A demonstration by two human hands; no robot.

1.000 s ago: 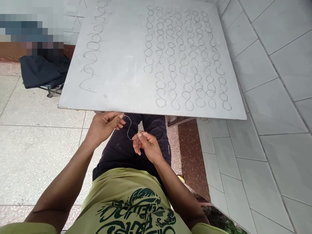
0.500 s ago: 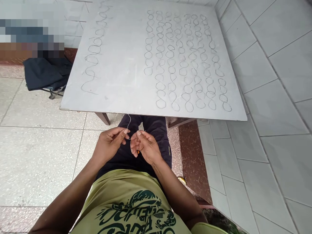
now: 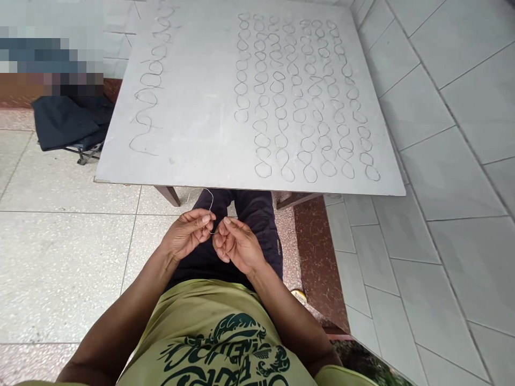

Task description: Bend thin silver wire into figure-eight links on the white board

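Pinching a thin pale wire (image 3: 211, 199), the left hand (image 3: 187, 233) and right hand (image 3: 239, 244) are close together before the near edge of the table (image 3: 201, 150); looped wires (image 3: 309, 166) lie in columns on the table's right half, wavy wires (image 3: 151, 87) along its left.

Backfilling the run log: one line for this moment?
left hand: pinching wire | right hand: pinching same wire | table: bent wires laid out

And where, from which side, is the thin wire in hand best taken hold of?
Pinch the thin wire at its exposed curve, probably from the table side: it arches out beyond the left hand, while its lower part reaches the right hand.
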